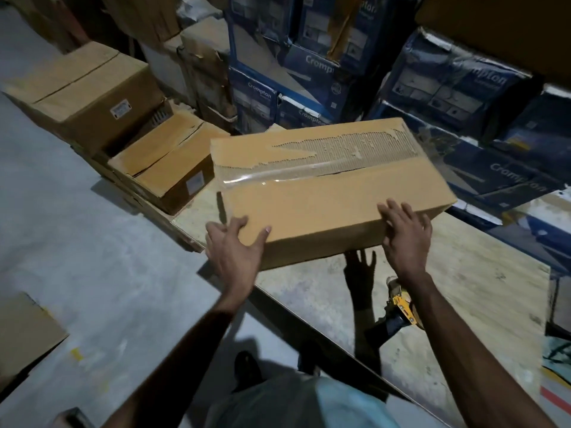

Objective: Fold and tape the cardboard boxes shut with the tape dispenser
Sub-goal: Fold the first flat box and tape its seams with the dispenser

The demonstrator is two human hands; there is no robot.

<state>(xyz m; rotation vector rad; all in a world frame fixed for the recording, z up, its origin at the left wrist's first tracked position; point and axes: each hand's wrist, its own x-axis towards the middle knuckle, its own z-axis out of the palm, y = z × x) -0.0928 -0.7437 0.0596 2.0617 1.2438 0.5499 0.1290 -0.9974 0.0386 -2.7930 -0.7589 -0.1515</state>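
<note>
Yellow dispenser (403,305) lies on the table (479,288), toward its near edge. It is partly hidden under the right forearm, nearer than both hands and apart from the box (333,199).

Further in, the right hand (406,234) lies flat on the box's top at its near right corner, fingers spread and straight, gripping nothing. The left hand (233,247) cups the near left corner, with the thumb on the near side and the fingers on the left end. They are splayed and touching, not curled round.

The box spans the table's far part, slanting away to the right. Whether its near edge rests on the table or is lifted, I cannot tell. Clear tape (278,177) runs along its closed top seam, with a torn strip of bare corrugation just beyond.

Past the table's left corner sit two brown boxes (167,168). Behind them all stand stacked blue cartons (448,81).
</note>
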